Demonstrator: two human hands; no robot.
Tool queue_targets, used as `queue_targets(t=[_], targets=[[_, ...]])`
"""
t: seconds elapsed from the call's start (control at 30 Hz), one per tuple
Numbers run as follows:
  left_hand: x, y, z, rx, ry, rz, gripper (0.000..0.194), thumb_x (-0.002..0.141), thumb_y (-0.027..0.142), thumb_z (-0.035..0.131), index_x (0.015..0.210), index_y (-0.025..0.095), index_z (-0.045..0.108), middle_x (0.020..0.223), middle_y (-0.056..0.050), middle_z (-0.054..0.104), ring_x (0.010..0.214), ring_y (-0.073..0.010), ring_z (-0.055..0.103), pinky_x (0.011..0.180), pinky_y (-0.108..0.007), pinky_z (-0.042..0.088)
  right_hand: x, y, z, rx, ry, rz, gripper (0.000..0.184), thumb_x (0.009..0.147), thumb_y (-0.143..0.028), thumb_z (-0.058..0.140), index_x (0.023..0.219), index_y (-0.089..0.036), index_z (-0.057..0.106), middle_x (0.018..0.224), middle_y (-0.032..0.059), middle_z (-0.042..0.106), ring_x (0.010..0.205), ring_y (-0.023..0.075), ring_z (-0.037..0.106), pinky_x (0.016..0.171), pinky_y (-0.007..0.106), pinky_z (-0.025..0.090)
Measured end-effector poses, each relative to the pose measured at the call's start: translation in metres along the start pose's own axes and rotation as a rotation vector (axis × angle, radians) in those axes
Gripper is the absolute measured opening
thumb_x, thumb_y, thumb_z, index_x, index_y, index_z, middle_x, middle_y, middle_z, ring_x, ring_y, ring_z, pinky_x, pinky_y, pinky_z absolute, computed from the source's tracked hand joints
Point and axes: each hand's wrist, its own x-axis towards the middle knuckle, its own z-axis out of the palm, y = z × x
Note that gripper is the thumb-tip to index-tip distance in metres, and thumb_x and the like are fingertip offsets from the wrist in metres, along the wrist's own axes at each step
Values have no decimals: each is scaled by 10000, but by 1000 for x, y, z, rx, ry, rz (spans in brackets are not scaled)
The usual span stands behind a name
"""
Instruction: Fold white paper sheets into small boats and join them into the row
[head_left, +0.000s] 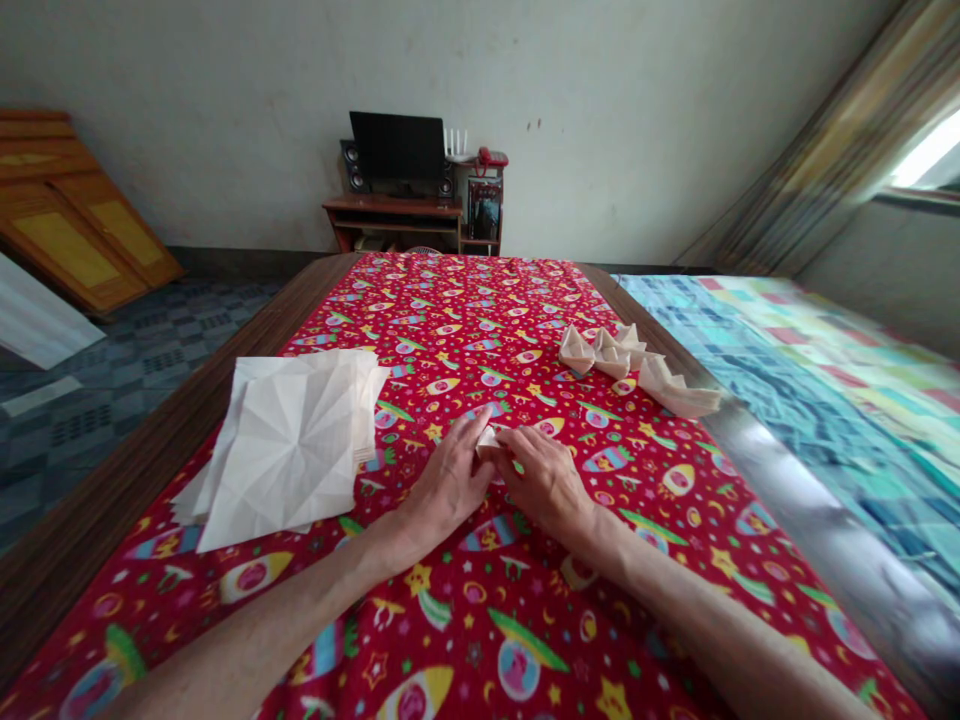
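A small folded piece of white paper [487,440] is pinched between my two hands, just above the red patterned cloth. My left hand [450,465] grips its left side, with the fingers pointing away from me. From the right, my right hand [546,478] closes on the other side, its fingers curled over the paper. Most of the folded paper is hidden by my fingers. Left of my hands lies a stack of creased white paper sheets [296,445]. Several folded paper boats [600,350] stand in a group to the right, beyond my right hand.
The red cloth [480,300] covers a long table with dark wooden edges [262,320]. A bed with a blue patchwork cover [750,330] adjoins on the right. Against the wall stands a desk with a monitor [397,148], speakers and a red telephone [491,158]. A wooden cabinet [75,210] is at left.
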Motion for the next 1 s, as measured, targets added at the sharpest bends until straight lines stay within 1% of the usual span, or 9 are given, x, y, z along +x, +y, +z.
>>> queue_targets(t=[0.1,0.23,0.37,0.5,0.6,0.7,0.83,0.9,1.0], targets=[[2,3,-3,-34,-35,-31,619,780,59,490,1382,131,366,1264,-135,534,1187,-244,513,974,-399,484,0,-1,-1,54,-11,47,98,891,-191,455,898,-175,552,805,48,634,718,152,566,656,241,407],[5,9,-6,-99,-27,-51,559,777,37,504,1329,96,442,1107,-132,579,1010,-218,604,870,-348,542,1,0,-3,18,-49,68,100,860,-180,482,932,-168,551,816,50,648,705,155,573,624,237,385],[8,12,-9,-86,-15,-28,482,818,69,498,1299,93,483,1005,-116,596,926,-210,615,833,-352,548,2,2,-3,-1,-100,80,120,857,-142,452,875,-175,565,762,28,651,643,133,558,593,227,346],[9,8,-11,-51,-29,-24,466,793,40,491,1251,117,536,977,-89,597,921,-197,609,841,-332,540,2,3,-3,-88,-155,131,118,836,-150,466,816,-179,579,696,14,632,584,127,529,546,239,288],[8,4,-10,-37,-51,-31,448,771,20,505,1204,115,575,952,-74,587,900,-185,602,838,-316,532,0,3,-4,-164,-177,165,100,818,-169,499,815,-187,597,701,13,628,607,132,533,535,251,257],[6,1,-9,-6,-91,-27,408,789,22,497,1169,135,592,915,-52,558,852,-166,591,799,-294,528,0,4,-5,-200,-200,171,106,841,-196,513,837,-193,619,748,19,628,653,137,539,537,256,257],[2,1,-10,87,-158,-3,342,851,67,469,1162,172,565,935,-34,520,858,-155,578,764,-268,517,-2,7,-6,-231,-248,122,140,888,-206,502,891,-205,642,816,24,626,706,142,536,545,259,277],[0,2,-12,132,-199,7,282,892,112,448,1143,179,558,931,-26,506,842,-145,573,739,-248,510,-3,8,-7,-257,-282,58,158,907,-197,483,915,-204,641,842,27,621,739,151,530,544,263,285],[-1,6,-17,216,-255,52,249,948,178,388,1145,189,539,931,-20,500,791,-129,563,686,-225,493,-5,11,-12,-290,-331,-58,183,929,-183,450,992,-184,622,870,45,601,781,171,512,555,268,311]])
